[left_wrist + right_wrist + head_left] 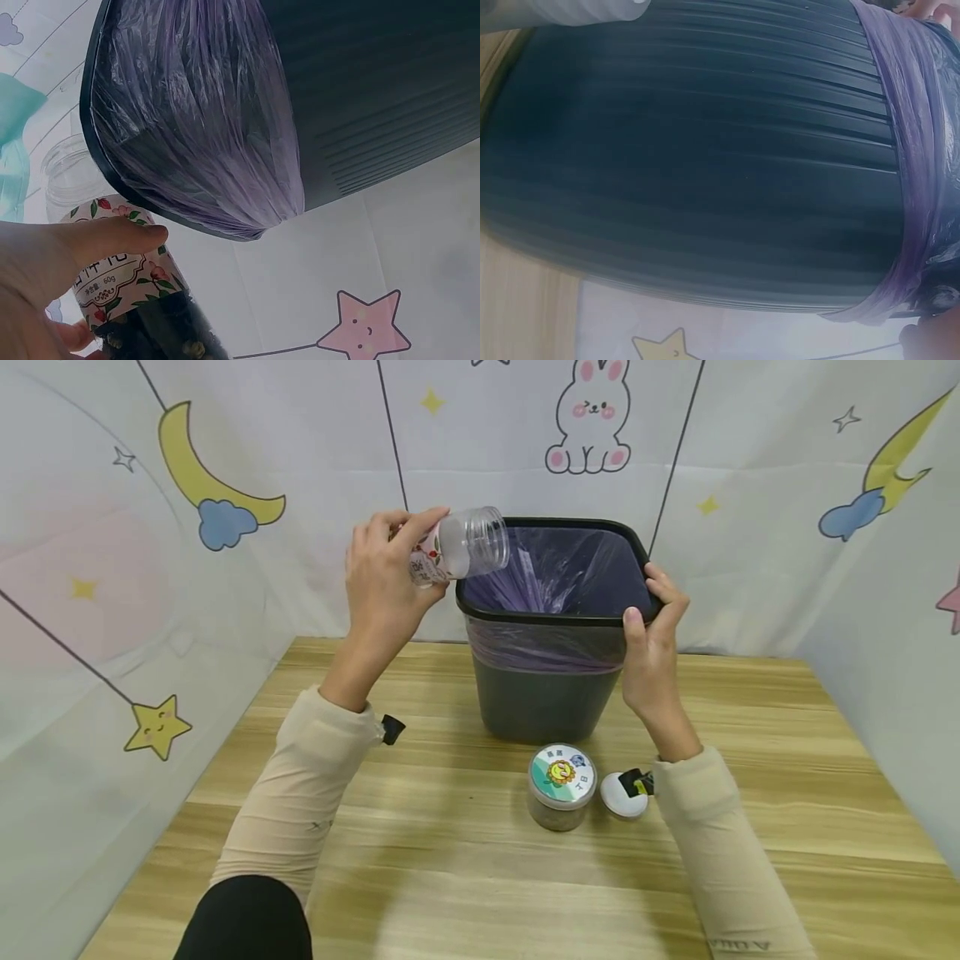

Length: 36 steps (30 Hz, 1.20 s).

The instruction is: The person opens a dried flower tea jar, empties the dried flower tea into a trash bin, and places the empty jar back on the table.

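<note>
My left hand grips a clear plastic jar around its floral label. The jar lies tipped almost on its side, its uncapped threaded mouth at the left rim of a dark trash can. In the left wrist view, dark dried pieces fill the jar's base end; their exact kind is unclear. A thin purple bag lines the can and folds over its rim. My right hand holds the can's right front corner, thumb outside and fingers over the black rim.
On the wood-grain table, a round lidded tub with a sunflower sticker stands in front of the can. A white round lid lies beside it, under the right wrist. Printed white curtains enclose the back and sides.
</note>
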Motion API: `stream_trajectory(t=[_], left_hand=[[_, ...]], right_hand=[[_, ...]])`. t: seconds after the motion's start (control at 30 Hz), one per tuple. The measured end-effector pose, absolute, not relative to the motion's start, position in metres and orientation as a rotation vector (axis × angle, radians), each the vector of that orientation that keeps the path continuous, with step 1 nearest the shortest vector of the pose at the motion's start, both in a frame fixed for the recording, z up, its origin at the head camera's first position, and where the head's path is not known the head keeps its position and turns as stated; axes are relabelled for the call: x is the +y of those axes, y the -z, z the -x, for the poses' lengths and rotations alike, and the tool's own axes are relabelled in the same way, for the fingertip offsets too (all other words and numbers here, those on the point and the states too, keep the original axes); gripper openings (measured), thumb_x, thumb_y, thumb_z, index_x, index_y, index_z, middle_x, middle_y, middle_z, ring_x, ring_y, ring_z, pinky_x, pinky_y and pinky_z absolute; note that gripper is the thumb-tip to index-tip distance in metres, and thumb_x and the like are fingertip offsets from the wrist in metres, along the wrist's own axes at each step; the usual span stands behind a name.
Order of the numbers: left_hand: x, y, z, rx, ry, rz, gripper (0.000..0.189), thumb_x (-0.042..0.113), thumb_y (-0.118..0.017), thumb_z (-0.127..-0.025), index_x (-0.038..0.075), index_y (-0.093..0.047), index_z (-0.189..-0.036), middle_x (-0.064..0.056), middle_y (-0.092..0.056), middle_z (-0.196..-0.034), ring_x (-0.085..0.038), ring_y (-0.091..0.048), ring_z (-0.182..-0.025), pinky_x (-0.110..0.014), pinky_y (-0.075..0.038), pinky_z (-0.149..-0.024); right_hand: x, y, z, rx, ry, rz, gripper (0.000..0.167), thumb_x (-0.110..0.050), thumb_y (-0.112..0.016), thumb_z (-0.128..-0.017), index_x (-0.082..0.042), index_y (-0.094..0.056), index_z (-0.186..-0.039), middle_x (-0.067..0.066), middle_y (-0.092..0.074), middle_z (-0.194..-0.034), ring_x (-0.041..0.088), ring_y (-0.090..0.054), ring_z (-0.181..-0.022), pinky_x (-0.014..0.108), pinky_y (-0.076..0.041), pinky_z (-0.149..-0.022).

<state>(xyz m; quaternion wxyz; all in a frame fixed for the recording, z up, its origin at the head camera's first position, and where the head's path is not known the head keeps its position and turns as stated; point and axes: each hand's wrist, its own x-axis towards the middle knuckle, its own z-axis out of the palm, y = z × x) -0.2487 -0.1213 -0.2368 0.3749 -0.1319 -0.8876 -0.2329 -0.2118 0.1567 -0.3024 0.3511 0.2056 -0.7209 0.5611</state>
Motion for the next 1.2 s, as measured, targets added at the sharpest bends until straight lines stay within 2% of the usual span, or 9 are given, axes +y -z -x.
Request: stream_trajectory(t=[0.27,0.77,1.2], left_hand=[[-0.118,0.233,0.251,-2.242,0.540,0.367,0.071,0.005,-0.087,-0.073,0.031,-0.063,-0.135,-0.009,-0.054,-0.131,-0.033,-0.045,-0.118,-0.043,-0.034,-0.104],[-0.112,0.229,0.253,-2.202,0.449,0.430,0.073,-0.001,-0.086,-0.072,0.031,-0.064,-0.134,-0.010,-0.054,-0.132,-0.034,-0.044,-0.122,-0.044,-0.031,-0.107],[-0.107,0.229,0.251,-2.157,0.387,0.487,0.071,-0.008,-0.080,-0.073,0.029,-0.066,-0.132,-0.010,-0.054,-0.131,-0.034,-0.044,-0.122,-0.048,-0.036,-0.103]], right_hand=[[0.156,0.300,0.210,-1.882,-1.445,-0.542,0.062,-0.031,-0.038,-0.096,0.016,-0.022,-0.134,0.028,-0.022,-0.153,0.029,-0.021,-0.146,0.036,-0.019,-0.118],[0.158,0.298,0.208,-1.917,-1.448,-0.544,0.064,-0.032,-0.037,-0.096,0.016,-0.020,-0.135,0.028,-0.020,-0.154,0.028,-0.017,-0.148,0.032,-0.017,-0.117],[0.161,0.299,0.207,-1.951,-1.468,-0.533,0.065,-0.034,-0.038,-0.097,0.015,-0.021,-0.137,0.025,-0.019,-0.156,0.029,-0.018,-0.148,0.037,-0.018,-0.118]])
